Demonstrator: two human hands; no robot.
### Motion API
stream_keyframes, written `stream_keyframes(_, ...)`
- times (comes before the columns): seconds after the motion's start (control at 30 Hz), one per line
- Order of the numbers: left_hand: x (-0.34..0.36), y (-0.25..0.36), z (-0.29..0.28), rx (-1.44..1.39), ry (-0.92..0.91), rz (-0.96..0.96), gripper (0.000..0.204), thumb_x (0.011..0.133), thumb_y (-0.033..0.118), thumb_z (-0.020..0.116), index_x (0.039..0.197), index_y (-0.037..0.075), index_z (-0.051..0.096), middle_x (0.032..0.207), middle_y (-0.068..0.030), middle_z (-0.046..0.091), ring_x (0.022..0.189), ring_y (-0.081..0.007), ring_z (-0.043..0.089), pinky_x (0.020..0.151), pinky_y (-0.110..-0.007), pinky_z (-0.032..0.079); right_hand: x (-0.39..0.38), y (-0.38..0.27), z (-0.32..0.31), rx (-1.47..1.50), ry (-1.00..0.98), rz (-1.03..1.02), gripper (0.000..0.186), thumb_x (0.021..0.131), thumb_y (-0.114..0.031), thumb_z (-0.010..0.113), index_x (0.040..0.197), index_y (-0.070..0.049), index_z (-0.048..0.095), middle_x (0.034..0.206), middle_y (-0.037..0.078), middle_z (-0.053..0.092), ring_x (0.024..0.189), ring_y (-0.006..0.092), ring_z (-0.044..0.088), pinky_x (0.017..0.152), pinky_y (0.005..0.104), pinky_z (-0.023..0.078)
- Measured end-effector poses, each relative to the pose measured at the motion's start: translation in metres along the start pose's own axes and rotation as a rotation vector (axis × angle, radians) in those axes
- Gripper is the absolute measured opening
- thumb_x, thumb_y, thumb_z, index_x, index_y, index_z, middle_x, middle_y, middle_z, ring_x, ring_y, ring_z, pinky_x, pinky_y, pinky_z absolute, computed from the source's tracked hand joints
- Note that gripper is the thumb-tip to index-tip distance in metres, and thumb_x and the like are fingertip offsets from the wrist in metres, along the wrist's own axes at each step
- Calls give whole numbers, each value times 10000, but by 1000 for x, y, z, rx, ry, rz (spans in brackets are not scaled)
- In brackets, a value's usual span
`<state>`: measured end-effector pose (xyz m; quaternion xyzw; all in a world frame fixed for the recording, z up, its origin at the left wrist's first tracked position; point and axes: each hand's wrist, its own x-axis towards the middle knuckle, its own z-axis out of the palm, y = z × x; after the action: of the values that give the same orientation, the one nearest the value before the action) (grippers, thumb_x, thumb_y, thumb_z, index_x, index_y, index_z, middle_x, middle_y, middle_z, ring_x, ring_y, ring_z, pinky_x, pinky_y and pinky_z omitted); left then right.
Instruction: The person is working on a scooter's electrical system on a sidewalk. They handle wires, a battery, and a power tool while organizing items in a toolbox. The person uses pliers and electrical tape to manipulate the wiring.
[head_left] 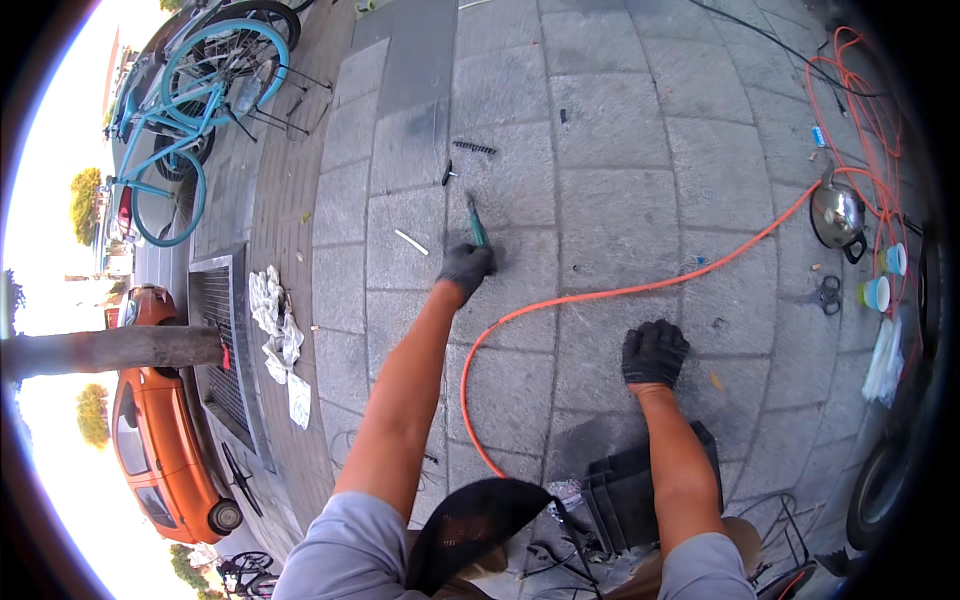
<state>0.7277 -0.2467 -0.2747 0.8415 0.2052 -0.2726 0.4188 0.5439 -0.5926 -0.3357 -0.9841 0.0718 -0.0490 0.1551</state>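
My left hand, in a black glove, reaches out over grey stone paving. Its fingers are wrapped round a tool with a green handle and a narrow dark tip pointing away from me; its exact kind is too small to tell. Beyond the tip lie a small black T-shaped piece and a dark ridged strip. A thin white stick rests left of the hand. My right hand, also black-gloved, is closed low over the paving right of the orange hose. Whatever it may hold is hidden.
A black toolbox stands under my right forearm. Rightward are a metal kettle, scissors and paper cups. At left are white rags, a metal grate, a light-blue bicycle and an orange car.
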Motion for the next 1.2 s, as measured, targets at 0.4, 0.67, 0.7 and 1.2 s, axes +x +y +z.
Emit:
stream_keyframes(0.4,-535,-64,-18,-1187,-140,-230,340,965,236,599,1195,-14,591,1080,-159,666,941,-269,663,824,-346,550,5,8,-28,44,-198,-6,227,854,-346,614,917,-131,648,1014,129,633,1003,368,578,865,492,474)
stream_keyframes(0.67,-629,-43,22,-888,-271,130,666,883,387,704,1333,-65,512,1090,-138,675,943,-179,638,814,-309,521,-87,-126,-213,655,-1192,37,705,892,-642,585,1154,3,697,1089,156,727,995,257,694,857,367,533)
stream_keyframes(0.7,-627,-40,28,-949,-314,224,626,878,350,709,1322,-50,523,1089,-140,675,937,-205,653,799,-329,533,-109,-140,-255,849,-1332,64,800,874,-706,573,1176,28,672,1057,128,731,972,198,692,812,323,529)
stream_keyframes(1.2,-738,62,64,64,-723,752,467,1034,414,477,1130,-15,631,1093,-161,703,766,-216,695,637,-291,536,-322,-63,-546,1634,-507,-250,372,931,-235,686,1241,-42,615,1045,55,690,901,201,685,804,375,574)
